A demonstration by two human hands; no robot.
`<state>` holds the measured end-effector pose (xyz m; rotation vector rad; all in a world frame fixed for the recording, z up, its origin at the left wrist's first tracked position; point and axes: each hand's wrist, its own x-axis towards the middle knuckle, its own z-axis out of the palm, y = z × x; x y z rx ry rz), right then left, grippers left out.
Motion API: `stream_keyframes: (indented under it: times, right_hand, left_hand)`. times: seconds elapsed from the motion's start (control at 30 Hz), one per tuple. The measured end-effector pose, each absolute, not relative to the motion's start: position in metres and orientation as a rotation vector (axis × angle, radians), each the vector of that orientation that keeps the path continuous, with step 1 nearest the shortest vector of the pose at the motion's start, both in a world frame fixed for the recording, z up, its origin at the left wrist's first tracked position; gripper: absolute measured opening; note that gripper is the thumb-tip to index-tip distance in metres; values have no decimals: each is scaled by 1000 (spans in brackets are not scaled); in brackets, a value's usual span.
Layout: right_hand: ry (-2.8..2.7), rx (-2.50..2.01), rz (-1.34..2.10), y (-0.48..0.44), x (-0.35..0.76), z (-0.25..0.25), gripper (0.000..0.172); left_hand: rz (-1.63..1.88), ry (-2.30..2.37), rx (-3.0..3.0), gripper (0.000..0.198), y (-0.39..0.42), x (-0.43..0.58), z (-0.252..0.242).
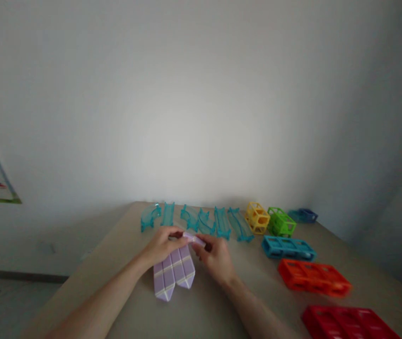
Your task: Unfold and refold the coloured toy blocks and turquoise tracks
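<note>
A lavender panel of joined blocks (174,270) with pale seam lines and two pointed near ends lies on the table below my hands. Above its far edge, a smaller lavender block piece (194,238) is pinched between my two hands. My left hand (167,245) grips that piece from the left with thumb and fingers, its wrist over the panel's left side. From the right, my right hand (217,256) holds the other end between thumb and fingertips. Fingers hide part of the piece, and I cannot tell whether it is joined to the panel.
Several clear teal track pieces (223,223) line the table's back edge. To the right stand a yellow frame block (257,218), a green one (281,222), and dark blue pieces (307,215). Teal (288,248), orange (314,277) and red (347,322) frame blocks run nearer. A wall rises behind.
</note>
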<state>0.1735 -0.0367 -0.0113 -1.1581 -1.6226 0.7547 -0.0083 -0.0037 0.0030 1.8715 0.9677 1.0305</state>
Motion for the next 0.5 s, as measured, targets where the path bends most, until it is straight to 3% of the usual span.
stream_keyframes:
  times: [0.23,0.33,0.5]
  right_hand:
    - [-1702,-1152,547,-49,166,-6,26]
    - [-1740,-1107,585,-56,161,-5,34]
    - [-1537,-1095,807,-51,153,-14,23]
  left_hand:
    - [1096,1009,1850,19,0,-9,-2]
    - [1126,993,1792,16,2,-9,-3]
    - [1214,1022,1623,21,3,-9,2]
